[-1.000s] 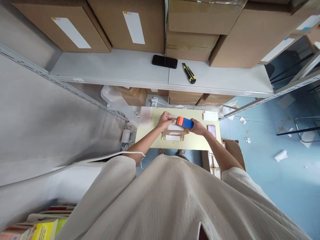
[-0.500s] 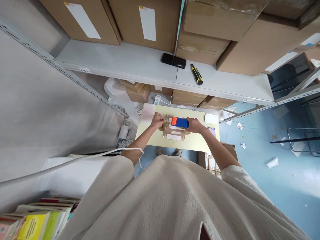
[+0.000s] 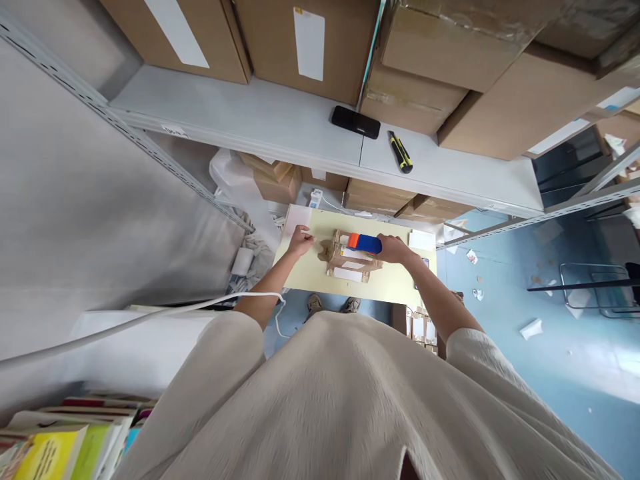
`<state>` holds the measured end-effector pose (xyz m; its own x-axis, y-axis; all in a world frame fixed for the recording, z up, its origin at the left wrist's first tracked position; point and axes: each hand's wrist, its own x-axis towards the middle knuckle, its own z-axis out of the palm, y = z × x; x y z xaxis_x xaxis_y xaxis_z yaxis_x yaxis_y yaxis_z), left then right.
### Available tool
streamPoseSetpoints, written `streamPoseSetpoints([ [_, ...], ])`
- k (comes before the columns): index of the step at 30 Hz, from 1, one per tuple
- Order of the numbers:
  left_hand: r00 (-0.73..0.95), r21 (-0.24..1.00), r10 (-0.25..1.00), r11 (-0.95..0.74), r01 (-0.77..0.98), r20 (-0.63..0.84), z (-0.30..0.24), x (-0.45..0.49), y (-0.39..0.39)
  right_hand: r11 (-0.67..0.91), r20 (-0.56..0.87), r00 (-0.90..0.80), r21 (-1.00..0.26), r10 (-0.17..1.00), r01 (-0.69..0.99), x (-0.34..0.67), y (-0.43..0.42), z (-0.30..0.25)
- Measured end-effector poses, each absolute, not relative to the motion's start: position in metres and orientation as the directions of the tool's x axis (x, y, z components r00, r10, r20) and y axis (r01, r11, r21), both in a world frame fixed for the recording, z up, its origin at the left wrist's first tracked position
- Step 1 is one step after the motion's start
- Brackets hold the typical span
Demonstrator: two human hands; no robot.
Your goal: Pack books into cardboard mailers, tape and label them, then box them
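A small brown cardboard parcel (image 3: 350, 265) with white labels lies on a pale yellow table (image 3: 395, 283). My right hand (image 3: 393, 249) is closed round a blue and orange tape dispenser (image 3: 365, 243), which rests on the parcel's far edge. My left hand (image 3: 300, 241) sits on the table to the left of the parcel, apart from it, next to a white sheet (image 3: 296, 219). Its fingers look curled, too small to tell whether they hold anything.
A grey shelf (image 3: 280, 127) above the table carries a black phone (image 3: 355, 122), a yellow and black utility knife (image 3: 401, 152) and large cardboard boxes (image 3: 300, 40). A second phone (image 3: 424, 265) lies at the table's right edge. Books (image 3: 60, 447) at bottom left; paper scraps litter the blue floor (image 3: 530, 328).
My left hand has let go at the dispenser's end and moved left, off the parcel. The dispenser has come down onto the parcel. The camera has tilted slightly.
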<state>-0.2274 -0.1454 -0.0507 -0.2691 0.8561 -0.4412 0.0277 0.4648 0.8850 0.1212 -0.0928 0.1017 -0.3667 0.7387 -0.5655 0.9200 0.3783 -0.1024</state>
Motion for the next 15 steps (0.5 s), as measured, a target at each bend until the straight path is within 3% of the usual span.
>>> streamPoseSetpoints([
  [15,-0.326,0.769,0.767,0.620,0.155,-0.553,-0.104,-0.196,-0.135,0.375,-0.587,-0.316,-0.024,0.745,0.927,0.106,-0.093,0.097],
])
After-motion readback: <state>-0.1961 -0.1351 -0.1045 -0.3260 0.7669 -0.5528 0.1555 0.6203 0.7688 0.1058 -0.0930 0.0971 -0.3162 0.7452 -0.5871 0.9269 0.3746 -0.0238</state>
